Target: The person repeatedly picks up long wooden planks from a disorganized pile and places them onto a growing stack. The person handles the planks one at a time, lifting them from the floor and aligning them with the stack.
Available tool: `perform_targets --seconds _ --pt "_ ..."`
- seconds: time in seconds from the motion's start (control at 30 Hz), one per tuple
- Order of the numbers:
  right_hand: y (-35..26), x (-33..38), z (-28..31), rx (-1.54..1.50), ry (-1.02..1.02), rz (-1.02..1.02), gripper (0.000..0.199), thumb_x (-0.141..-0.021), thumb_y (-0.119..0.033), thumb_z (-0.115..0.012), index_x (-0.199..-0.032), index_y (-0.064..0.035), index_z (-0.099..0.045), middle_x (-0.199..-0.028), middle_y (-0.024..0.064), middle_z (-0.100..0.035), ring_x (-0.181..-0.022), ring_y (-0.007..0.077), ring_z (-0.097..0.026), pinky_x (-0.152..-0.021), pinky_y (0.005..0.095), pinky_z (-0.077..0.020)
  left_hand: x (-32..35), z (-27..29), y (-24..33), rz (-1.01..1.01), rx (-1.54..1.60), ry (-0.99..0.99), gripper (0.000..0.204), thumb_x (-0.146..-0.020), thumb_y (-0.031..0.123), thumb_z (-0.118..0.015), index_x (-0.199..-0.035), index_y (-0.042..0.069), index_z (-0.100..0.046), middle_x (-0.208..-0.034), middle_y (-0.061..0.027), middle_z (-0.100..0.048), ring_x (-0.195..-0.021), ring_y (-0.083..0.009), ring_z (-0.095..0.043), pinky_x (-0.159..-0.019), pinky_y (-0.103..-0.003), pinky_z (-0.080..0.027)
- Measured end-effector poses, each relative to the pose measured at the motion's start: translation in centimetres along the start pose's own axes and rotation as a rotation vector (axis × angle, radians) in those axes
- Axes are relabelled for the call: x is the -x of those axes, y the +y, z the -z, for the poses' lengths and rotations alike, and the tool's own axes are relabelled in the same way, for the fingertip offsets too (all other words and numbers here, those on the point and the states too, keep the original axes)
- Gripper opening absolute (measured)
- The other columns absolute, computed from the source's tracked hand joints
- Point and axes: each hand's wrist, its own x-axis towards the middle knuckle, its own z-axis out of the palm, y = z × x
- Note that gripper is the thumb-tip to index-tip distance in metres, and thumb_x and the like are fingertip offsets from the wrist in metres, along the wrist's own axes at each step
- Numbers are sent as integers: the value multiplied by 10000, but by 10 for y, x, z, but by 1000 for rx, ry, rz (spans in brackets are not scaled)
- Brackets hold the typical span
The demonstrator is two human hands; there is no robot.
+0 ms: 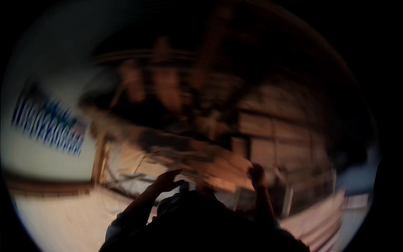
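Dimly, left hand (168, 180) spread open; right hand (256, 173) seems fisted; blur hides any object's direction.

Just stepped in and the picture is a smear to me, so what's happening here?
The view is heavily motion-blurred and dark. A person's two hands are raised in front of them: the left hand with fingers spread, the right hand looking curled. Whether either holds anything cannot be told. Beyond them is a blurred jumble of brownish shapes, maybe wooden boards or shelving. A pale wall with a blue-and-white sign stands to the left.
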Motion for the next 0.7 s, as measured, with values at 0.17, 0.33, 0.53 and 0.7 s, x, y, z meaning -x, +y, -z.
perform_targets --seconds 0.17,0.33,0.53,0.7 --pt "3 65 96 -69 260 54 466 -923 -190 -720 -1298 41 -567 -892 48 -713 -712 104 -632 -651 263 -518 -62 -86 91 -353 -191 171 675 -906 325 -752 -1446 2 -508 -1413 -266 -567 -1306 -432 -546 -1097 -485 -452" --pt "-7 92 129 -265 521 -204 471 -941 -215 -700 -1323 26 -567 -1066 102 -732 -886 167 -690 -751 310 -549 -158 -73 116 -324 -382 123 762 -851 331 -788 -1485 37 -484 -1513 -271 -459 -1390 -470 -428 -1158 -529 -369" --pt "58 86 166 -410 602 -382 539 -946 -253 -717 -1381 15 -543 -1173 150 -722 -1013 233 -709 -823 362 -565 -188 -94 167 -263 -602 98 876 -806 340 -805 -1546 75 -419 -1628 -263 -285 -1501 -481 -265 -1222 -579 -248" --pt "126 22 197 -557 619 -458 571 -948 -284 -729 -1400 11 -542 -1222 144 -705 -1027 253 -709 -841 389 -563 -212 -125 171 -191 -653 157 1004 -778 318 -812 -1613 87 -305 -1679 -279 -163 -1534 -498 -190 -1236 -597 -203"
